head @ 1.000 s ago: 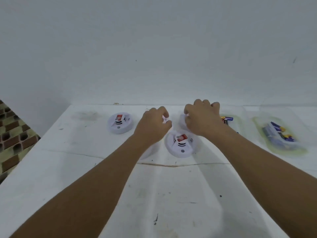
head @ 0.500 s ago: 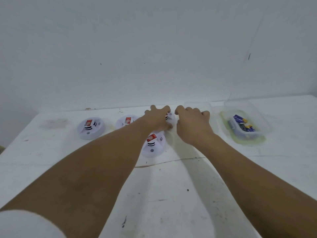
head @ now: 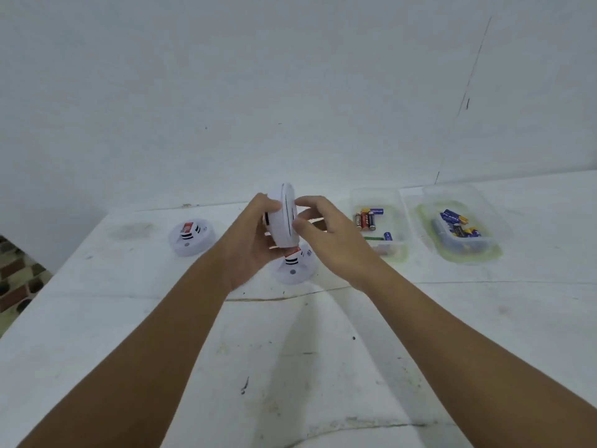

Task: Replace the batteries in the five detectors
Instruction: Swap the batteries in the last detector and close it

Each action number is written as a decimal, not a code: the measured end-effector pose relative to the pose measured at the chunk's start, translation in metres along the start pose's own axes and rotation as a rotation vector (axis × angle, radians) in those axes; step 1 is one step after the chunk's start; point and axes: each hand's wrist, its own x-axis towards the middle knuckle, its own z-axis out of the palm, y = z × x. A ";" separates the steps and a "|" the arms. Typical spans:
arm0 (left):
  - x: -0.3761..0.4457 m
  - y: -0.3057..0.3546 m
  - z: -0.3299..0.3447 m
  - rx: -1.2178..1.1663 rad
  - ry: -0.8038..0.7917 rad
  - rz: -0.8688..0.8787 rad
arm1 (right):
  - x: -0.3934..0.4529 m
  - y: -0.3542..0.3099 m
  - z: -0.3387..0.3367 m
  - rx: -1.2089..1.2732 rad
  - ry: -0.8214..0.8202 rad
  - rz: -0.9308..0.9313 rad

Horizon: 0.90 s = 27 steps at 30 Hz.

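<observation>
A round white detector (head: pixel 284 218) is lifted off the table and stands on edge between my hands. My left hand (head: pixel 255 234) grips its left face. My right hand (head: pixel 326 231) pinches its right rim with thumb and fingers. Below it a second white detector (head: pixel 294 268) lies on the table with a red label and black slots. A third detector (head: pixel 191 238) lies further left. A clear tub (head: pixel 381 221) to the right holds several batteries. A second clear tub (head: pixel 460 227) further right holds blue and yellow batteries.
The white table (head: pixel 290 367) is scuffed, with a crack line running across its middle. A white wall rises right behind it. At the far left, beyond the table's edge, is a patterned tiled floor (head: pixel 16 279).
Both hands have lifted one detector off the table and turned it on edge. Before, they were reaching down onto it among the others. The view has tilted up.
</observation>
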 end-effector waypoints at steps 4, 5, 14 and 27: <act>-0.031 -0.026 0.001 -0.130 0.020 0.009 | -0.026 0.022 0.009 0.007 -0.053 -0.087; -0.037 -0.034 0.005 -0.141 0.018 0.019 | -0.032 0.026 0.012 -0.012 -0.044 -0.102; -0.069 -0.066 0.030 -0.184 0.107 0.056 | -0.060 0.031 0.010 0.139 -0.015 -0.005; -0.082 -0.088 0.064 -0.253 0.117 -0.003 | -0.097 0.043 -0.015 -0.142 -0.020 -0.197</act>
